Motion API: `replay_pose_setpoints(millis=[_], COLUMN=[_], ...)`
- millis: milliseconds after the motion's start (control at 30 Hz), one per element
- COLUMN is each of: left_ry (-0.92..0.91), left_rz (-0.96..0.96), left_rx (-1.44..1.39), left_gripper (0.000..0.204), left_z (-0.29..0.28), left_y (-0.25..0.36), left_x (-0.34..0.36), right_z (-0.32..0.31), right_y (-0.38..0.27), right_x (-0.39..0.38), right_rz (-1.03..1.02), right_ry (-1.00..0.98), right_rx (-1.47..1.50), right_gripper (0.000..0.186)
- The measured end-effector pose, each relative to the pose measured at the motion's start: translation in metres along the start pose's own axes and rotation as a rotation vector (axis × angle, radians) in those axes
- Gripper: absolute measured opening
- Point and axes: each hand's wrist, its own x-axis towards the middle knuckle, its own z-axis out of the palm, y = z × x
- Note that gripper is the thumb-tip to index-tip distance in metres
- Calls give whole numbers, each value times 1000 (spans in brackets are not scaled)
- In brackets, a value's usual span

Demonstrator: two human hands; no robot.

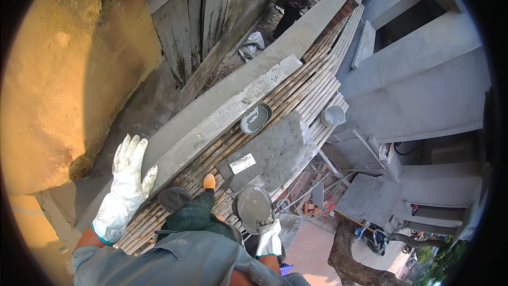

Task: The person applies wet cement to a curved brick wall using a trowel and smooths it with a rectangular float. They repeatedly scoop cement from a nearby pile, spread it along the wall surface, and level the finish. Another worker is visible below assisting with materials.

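My left hand (127,185), in a white work glove, lies against the near end of a long cement-plastered wall top (190,137). Its fingers are stretched out and the thumb stands apart; nothing is in it. In a matching white glove, my right hand (269,239) is closed at the rim of a round bucket of wet grey mortar (253,206); the exact grip is partly hidden. The bucket is near my legs, beside a mortar-smeared board (280,151). A white rectangular plate (242,163) lies on that board.
I am on a platform of bamboo poles (296,92). An oval tub (256,118), a pale bucket (334,115) and a dark round container (173,198) stand on it. The platform's right edge drops to rubble and a tree trunk (346,254). Another person (293,8) is below, beyond the wall.
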Motion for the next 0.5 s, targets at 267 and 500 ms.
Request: replay_pose_setpoints(millis=[267,500], left_ry=[-58,-153], left_rz=[-37,-92], left_rx=[-57,-79], left_gripper=[75,77], left_z=[0,-3], left_y=[-4,-2], left_x=[4,11], right_z=[42,59], right_y=[-5,-13], right_x=[10,20], right_rz=[-8,47], right_ry=[-25,-265], right_rx=[-37,-23], right_gripper=[29,34])
